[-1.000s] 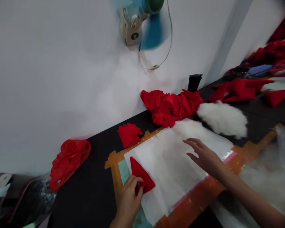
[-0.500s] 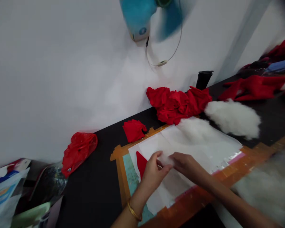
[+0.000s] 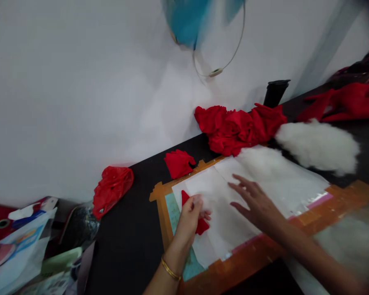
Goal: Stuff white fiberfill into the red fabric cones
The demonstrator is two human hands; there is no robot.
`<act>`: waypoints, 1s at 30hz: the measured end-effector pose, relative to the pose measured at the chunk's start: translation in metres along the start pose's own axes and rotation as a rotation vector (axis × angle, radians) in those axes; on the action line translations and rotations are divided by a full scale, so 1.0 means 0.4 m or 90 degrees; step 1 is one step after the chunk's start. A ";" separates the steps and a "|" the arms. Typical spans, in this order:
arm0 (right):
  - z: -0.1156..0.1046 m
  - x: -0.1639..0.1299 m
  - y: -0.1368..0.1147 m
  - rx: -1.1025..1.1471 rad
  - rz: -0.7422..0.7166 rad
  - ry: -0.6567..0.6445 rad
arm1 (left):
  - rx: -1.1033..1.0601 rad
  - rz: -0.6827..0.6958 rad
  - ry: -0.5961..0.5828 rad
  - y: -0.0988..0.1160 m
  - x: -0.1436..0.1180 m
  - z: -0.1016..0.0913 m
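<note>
My left hand (image 3: 189, 219) pinches a small tuft of white stuffing (image 3: 205, 203) over a red cloth triangle (image 3: 200, 225) lying on white sheets (image 3: 224, 221). The triangle is partly hidden by the hand. My right hand (image 3: 256, 203) hovers flat over the white sheets with fingers spread, holding nothing. The sheets rest on a board edged with orange tape (image 3: 258, 256). A thin layer of white stuffing (image 3: 264, 164) spreads over the sheets' far end.
A heap of red cloth (image 3: 238, 127) and a fluffy white wad (image 3: 320, 145) lie behind the board. A small red piece (image 3: 178, 163), a red plastic bag (image 3: 112, 188), a black cup (image 3: 275, 92), more red pieces (image 3: 347, 102) and packets (image 3: 15, 241) surround it. A blue fan (image 3: 187, 20) hangs on the wall.
My two hands met over the red triangle half a second ago. Now my right hand has drawn away to the right and opened, while my left keeps the tuft by the triangle.
</note>
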State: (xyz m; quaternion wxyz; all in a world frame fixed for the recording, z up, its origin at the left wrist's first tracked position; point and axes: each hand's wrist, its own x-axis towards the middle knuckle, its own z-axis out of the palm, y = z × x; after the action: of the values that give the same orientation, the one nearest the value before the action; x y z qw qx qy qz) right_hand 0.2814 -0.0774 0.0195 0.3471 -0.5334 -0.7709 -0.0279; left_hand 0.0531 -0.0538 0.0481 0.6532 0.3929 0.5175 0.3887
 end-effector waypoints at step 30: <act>0.064 -0.072 -0.220 0.498 0.437 -0.133 | 0.525 0.354 0.068 -0.024 -0.029 -0.043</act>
State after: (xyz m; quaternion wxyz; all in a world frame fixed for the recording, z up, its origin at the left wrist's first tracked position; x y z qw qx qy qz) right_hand 0.1997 -0.1276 0.0126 0.4305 -0.5854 -0.5353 0.4306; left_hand 0.0353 -0.0664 0.0410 0.2880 0.7209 0.5366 0.3309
